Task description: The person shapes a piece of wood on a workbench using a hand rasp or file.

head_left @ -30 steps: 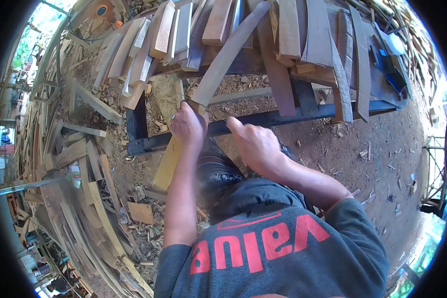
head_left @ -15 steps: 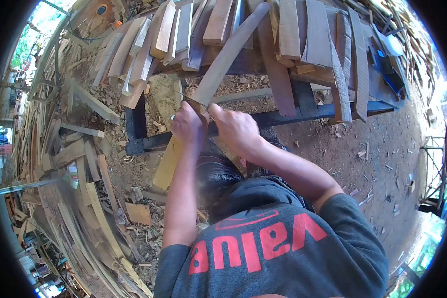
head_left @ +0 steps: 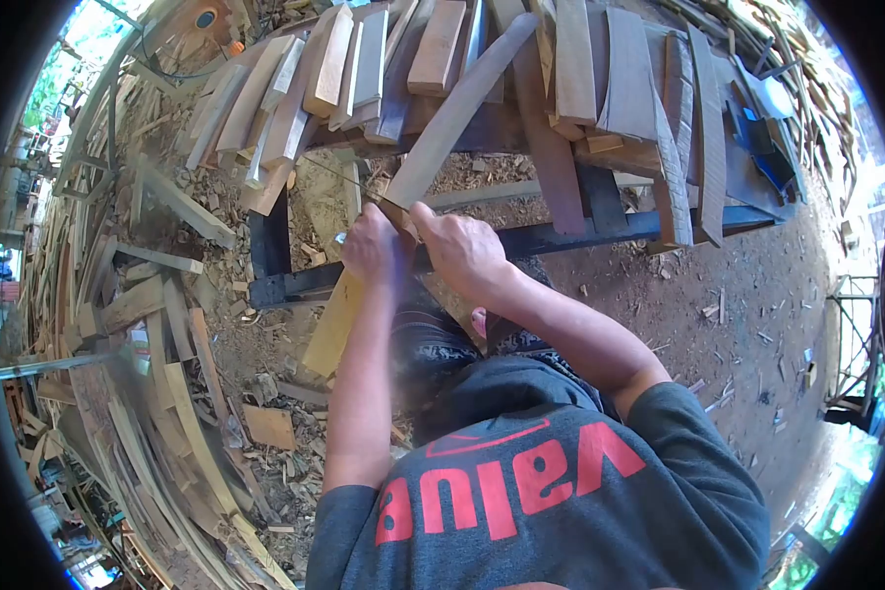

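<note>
While the left hand [head_left: 372, 248] is clenching a curved grey wooden slat [head_left: 454, 113], the right hand [head_left: 462, 251] is gripping alongside. Fingers are wrapping it.

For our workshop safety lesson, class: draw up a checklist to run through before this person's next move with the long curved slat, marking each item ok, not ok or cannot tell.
1. Left hand closed around the curved slat: ok.
2. Right hand gripping the slat right beside the left: ok.
3. Slat's upper end free of the stacked boards on the bench: cannot tell, as it overlaps them.
4. Ground underfoot free of trip hazards: not ok, offcuts lie scattered close by.
5. Gloves worn: not ok, both hands are bare.
</note>
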